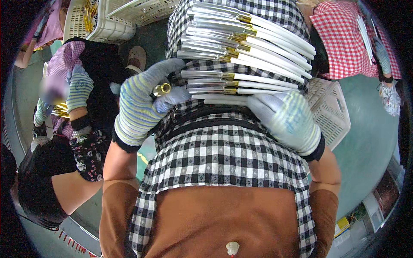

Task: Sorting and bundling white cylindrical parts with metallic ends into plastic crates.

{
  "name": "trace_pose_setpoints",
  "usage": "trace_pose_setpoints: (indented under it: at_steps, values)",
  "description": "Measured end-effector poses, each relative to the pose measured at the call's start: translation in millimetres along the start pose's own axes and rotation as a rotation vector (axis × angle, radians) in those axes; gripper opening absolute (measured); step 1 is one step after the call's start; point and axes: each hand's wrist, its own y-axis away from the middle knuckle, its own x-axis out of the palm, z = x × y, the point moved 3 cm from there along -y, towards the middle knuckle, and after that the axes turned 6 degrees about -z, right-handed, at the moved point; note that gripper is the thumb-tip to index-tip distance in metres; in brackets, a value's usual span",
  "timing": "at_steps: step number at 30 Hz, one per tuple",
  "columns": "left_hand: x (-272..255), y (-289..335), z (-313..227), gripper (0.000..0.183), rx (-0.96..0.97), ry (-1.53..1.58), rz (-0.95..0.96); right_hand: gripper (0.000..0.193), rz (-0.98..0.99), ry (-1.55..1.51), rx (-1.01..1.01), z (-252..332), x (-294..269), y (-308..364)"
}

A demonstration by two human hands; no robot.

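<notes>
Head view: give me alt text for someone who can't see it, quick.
A person's gloved left hand pinches a small gold ring-shaped ferrule, while the gloved right hand rests on a white handle. Rows of white-handled table knives lie across their checked apron. Other seated people and white plastic crates surround them.

Packaging, labels, signs, screens — visible items:

1. Small yellow rectangular pack or card [343,224], low at the right edge of the view, lying on a cluttered ledge beside the grey-green floor; a dark band crosses its face, detail too small to tell.
2. Pale flat rectangular box or sheet [373,207], just right of and above the yellow pack, on the same ledge; white-grey, tilted, blurred.

No signs and no screens show anywhere.
</notes>
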Motion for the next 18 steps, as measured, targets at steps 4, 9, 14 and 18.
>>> trace_pose_setpoints:
  at_steps: [4, 9, 14, 18]
  values:
    - [5.4, -4.2, -2.0, 0.057, 0.009, 0.005, 0.025, 0.030, 0.153, 0.092, 0.067, 2.2, 18.5, -3.9]
    - [7.6, -11.5, -7.5, 0.049, 0.119, 0.059, 0.042, 0.028, 0.233, 0.030, 0.162, -3.9, 12.8, -5.2]
    - [0.7, -16.4, 5.5, 0.035, 0.140, 0.094, 0.033, 0.020, 0.131, -0.470, 0.299, -17.8, -18.7, -22.2]
    - [9.8, -17.5, -3.6, 0.042, 0.156, 0.321, 0.188, 0.022, -0.321, -0.922, 0.345, -18.4, -50.1, -22.1]
